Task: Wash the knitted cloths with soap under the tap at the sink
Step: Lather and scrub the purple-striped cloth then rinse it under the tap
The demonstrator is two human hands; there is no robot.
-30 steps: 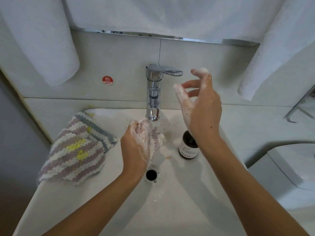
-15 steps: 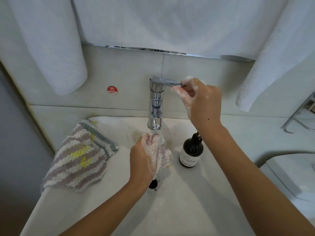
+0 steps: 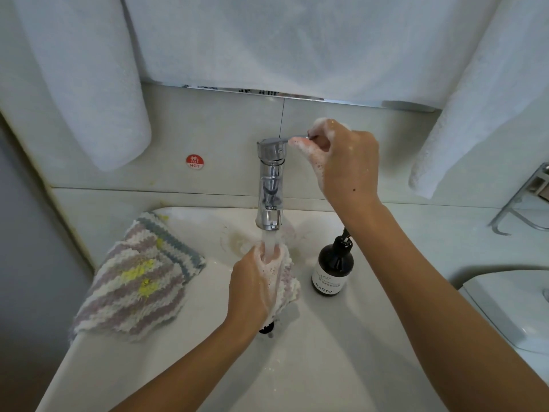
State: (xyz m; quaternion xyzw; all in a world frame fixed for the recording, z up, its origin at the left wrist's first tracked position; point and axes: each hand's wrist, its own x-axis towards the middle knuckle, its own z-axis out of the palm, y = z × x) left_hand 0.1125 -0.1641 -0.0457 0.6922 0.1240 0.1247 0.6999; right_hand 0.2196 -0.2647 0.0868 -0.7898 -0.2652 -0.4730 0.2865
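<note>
Water's running from the tap (image 3: 269, 185) now, right hand (image 3: 341, 162) gripping its lever, left hand (image 3: 255, 289) clutching one soapy cloth (image 3: 286, 281), second cloth (image 3: 139, 278) lower left.

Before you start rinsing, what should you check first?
1. Water running from the tap: ok.
2. Soapy cloth under the stream, gripped by the left hand: ok.
3. Right hand on the tap lever: ok, pinching it.
4. Water temperature: cannot tell.
5. Drain open: cannot tell, partly hidden.
6. Striped cloth washed: cannot tell; it lies on the sink edge.
</note>
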